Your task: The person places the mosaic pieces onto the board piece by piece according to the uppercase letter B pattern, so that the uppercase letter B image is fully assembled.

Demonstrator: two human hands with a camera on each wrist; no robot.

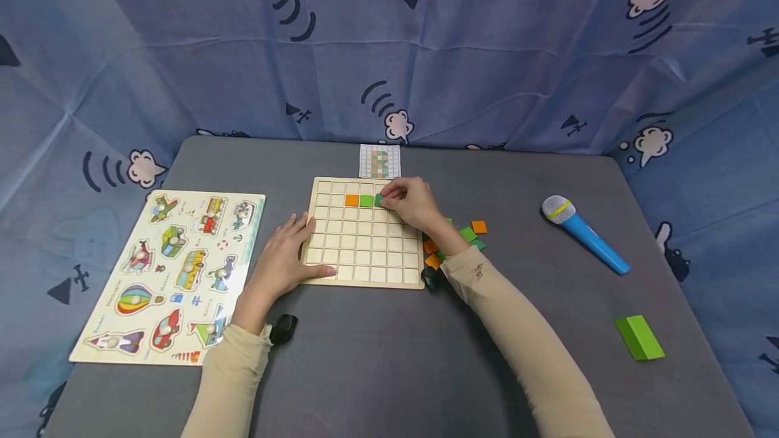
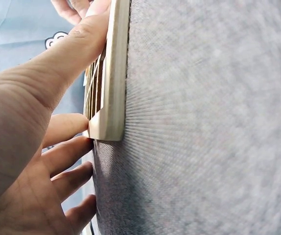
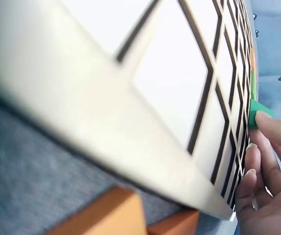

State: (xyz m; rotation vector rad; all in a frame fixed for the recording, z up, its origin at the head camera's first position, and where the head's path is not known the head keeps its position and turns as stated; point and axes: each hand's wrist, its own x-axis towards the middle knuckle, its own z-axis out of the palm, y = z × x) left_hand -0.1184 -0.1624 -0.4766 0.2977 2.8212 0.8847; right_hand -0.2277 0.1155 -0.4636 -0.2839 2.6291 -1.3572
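A wooden grid board [image 1: 359,276] lies mid-table, with an orange tile [image 1: 351,201] and a light green tile [image 1: 366,201] side by side in its second row. Between thumb and fingers my right hand [image 1: 414,205] pinches a dark green tile [image 3: 254,113], tilted at the board, just right of the light green one. My left hand [image 1: 282,255] rests at the board's left edge, thumb over the near corner and fingers spread along the side. In the left wrist view, the thumb [image 2: 77,41] lies along the board's edge [image 2: 115,73].
Loose orange and green tiles [image 1: 467,234] lie right of the board, partly under my right forearm. A patterned card [image 1: 380,161] sits behind it. To the left is a vehicle puzzle board [image 1: 201,242]; rightward are a toy microphone [image 1: 584,234] and a green block [image 1: 639,338].
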